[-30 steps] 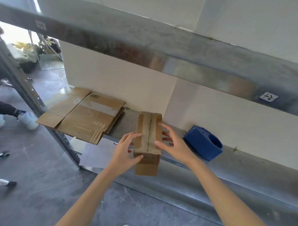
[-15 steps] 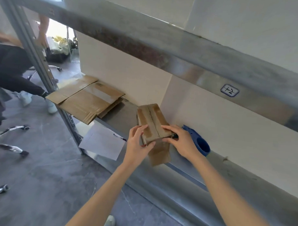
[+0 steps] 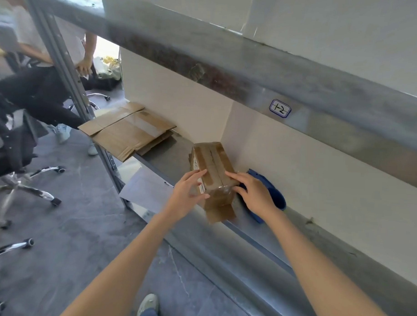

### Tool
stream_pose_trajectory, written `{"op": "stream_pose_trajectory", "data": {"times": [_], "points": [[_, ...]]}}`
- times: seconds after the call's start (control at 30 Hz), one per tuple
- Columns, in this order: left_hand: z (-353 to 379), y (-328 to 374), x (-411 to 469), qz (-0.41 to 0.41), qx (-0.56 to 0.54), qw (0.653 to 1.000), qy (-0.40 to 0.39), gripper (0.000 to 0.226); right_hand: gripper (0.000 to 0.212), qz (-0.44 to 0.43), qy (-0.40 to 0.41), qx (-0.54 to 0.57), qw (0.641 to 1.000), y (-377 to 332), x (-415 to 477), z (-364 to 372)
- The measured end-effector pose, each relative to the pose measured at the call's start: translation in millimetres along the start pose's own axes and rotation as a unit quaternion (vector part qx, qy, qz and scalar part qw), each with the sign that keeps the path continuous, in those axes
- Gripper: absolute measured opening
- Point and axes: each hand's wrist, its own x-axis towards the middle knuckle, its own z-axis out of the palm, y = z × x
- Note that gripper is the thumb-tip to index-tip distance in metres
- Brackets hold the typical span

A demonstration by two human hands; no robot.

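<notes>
Flat cardboard (image 3: 128, 129) lies at the left end of the shelf (image 3: 169, 154), untouched, and a paper sheet (image 3: 147, 191) juts out by the shelf's front edge, just beside the left hand (image 3: 186, 197). That hand clasps the near left corner of the box (image 3: 212, 158): its fingers (image 3: 199, 175) are spread over the top edge and the label side, with the thumb against the near end. The box sits on the shelf, slanted, its far end close to the wall and its near end at the front edge. Its top seam is already taped along its length, so sealing looks largely done. A loose flap hangs down at the near end, which I judge is left to close or tape. The right hand (image 3: 256, 195) clasps the near right corner, one finger (image 3: 233, 176) straight on the top, the thumb at the corner. The box thus lies between both hands, touching each. A blue dispenser (image 3: 276, 195) rests just behind the right hand, not held
</notes>
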Motion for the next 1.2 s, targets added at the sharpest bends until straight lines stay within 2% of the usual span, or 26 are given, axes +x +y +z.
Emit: {"op": "stream_pose_trajectory", "data": {"times": [0.13, 0.27, 0.4, 0.5, 0.6, 0.73, 0.8, 0.93, 1.0, 1.07, 1.13, 1.2], "points": [[-2, 0, -1, 0.009, 0.046, 0.999, 0.003, 0.066, 0.052, -0.017, -0.006, -0.019, 1.000, 1, 0, -3], [-3, 0, 1, 0.016, 0.039, 0.999, 0.019, 0.063, 0.052, -0.020, -0.002, -0.011, 1.000, 4, 4, -2], [-3, -2, 4, 0.035, 0.016, 0.999, 0.038, 0.050, 0.052, -0.024, -0.003, 0.020, 1.000, 9, 8, -1], [-5, -6, 6, 0.025, -0.010, 0.999, 0.021, 0.054, 0.054, -0.028, -0.004, 0.026, 0.999, 14, 10, -1], [-5, -13, 5, 0.029, 0.010, 1.000, 0.003, 0.062, 0.055, -0.031, 0.005, 0.039, 0.999, 18, 9, 3], [-1, -15, 4, 0.035, 0.022, 0.999, 0.021, 0.061, 0.056, -0.027, 0.028, 0.045, 0.998, 22, 6, 10], [1, -13, 3, 0.038, 0.029, 0.999, 0.024, 0.062, 0.063, -0.024, 0.017, 0.031, 0.999, 23, 6, 10], [-2, -13, -3, 0.036, 0.053, 0.998, 0.009, 0.079, 0.098, 0.018, 0.013, 0.040, 0.999, 24, 4, 3], [-6, -14, -5, 0.038, 0.114, 0.993, 0.019, 0.082, 0.092, 0.033, 0.048, 0.020, 0.998, 31, 3, -2], [-11, -14, -4, 0.033, 0.194, 0.980, 0.040, 0.079, 0.074, 0.046, 0.089, -0.028, 0.995, 42, 0, -6], [-15, -13, -4, 0.030, 0.263, 0.963, 0.057, 0.075, 0.062, 0.082, 0.090, -0.056, 0.991, 49, -3, -8], [-17, -11, -4, 0.034, 0.331, 0.941, 0.063, 0.070, 0.059, 0.124, 0.065, -0.078, 0.987, 55, -5, -7]]}}
